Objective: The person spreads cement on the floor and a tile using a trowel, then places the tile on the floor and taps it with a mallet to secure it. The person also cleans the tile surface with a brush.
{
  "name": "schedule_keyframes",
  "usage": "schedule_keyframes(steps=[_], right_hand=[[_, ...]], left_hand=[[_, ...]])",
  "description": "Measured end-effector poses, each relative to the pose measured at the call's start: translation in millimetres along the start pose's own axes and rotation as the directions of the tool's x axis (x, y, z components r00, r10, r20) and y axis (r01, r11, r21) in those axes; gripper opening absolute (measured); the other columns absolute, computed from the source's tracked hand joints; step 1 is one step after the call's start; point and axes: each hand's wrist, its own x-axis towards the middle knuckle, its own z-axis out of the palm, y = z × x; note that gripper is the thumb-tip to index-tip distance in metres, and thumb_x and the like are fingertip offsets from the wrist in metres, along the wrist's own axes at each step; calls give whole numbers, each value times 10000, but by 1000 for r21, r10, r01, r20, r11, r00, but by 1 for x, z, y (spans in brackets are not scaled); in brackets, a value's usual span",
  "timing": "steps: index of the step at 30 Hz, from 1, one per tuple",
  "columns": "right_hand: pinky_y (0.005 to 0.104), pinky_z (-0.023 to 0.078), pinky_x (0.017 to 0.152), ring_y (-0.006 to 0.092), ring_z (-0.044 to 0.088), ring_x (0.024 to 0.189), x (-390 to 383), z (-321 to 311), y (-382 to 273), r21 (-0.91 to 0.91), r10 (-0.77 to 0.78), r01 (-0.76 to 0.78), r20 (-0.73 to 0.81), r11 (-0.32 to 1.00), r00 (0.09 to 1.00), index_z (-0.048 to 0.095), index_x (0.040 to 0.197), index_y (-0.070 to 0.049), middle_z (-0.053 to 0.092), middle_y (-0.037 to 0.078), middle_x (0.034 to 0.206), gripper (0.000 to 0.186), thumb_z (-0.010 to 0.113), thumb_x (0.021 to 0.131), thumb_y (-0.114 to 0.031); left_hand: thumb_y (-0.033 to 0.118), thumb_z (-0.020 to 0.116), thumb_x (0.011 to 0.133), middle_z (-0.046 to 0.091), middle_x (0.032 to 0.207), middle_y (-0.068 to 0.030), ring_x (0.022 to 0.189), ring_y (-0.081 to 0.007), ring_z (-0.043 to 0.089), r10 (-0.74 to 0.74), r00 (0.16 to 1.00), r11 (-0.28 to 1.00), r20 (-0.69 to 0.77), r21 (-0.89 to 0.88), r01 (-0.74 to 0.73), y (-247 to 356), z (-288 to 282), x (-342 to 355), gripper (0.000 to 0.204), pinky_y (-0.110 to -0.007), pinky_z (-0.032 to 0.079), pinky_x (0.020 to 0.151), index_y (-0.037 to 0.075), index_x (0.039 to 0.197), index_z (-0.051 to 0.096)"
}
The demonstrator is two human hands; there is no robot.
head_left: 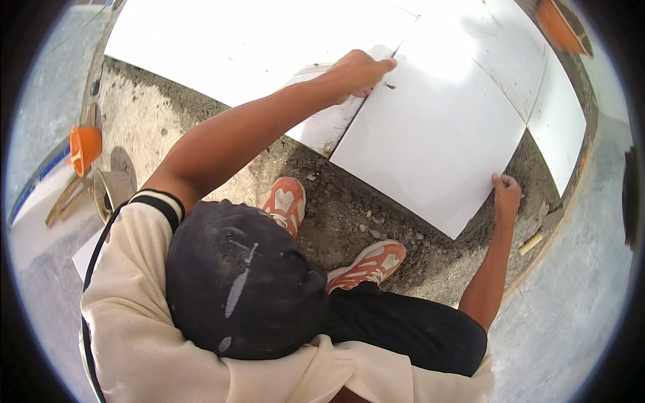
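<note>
Likely heavy and brittle, the white tile (430, 144) suits edge holds, the right hand (508, 193) pinching its right side, the left hand (359, 72) curled at its left, grip unclear.

"Which colour has the large floor tile (437, 141)?"
"It is white, with a small dark mark."
"And the knitted shirt (141, 282)?"
"Cream; its sleeve cuff (161, 200) has black and cream stripes. The trousers (269, 289) are black, with pale grey streaks."
"The sneakers (386, 254)?"
"Coral and white."
"The bucket (85, 149)?"
"Orange."
</note>
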Motion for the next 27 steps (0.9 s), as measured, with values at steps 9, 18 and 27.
schedule_keyframes(steps=[9,18,27], right_hand=[[382,549,836,233,702,912,-3,-2,-7,-11,27,-27,-4,1000,1000,734,1120,94,755,171,999,421,809,953,-285],[348,521,785,185,636,844,-8,1,-15,80,35,-33,-26,996,999,735,1088,86,717,92,942,403,832,937,-275],[347,510,701,174,623,744,1,-1,-8,49,25,-25,-12,998,1000,749,1063,72,707,76,867,398,842,921,-287]], left_hand=[[493,639,1057,375,642,36,558,-122,310,-133,991,989,24,-69,134,10,3,-7,568,-351,274,558,178,649,401],[502,608,1082,675,934,-127,981,-248,675,-56,995,963,-82,-268,32,14,-12,-12,507,-411,539,963,-3,1068,653],[426,718,1018,487,1662,-84,1560,-279,417,648,729,417,221,698,-582,-55,-21,9,591,-519,351,1285,137,1518,594]])
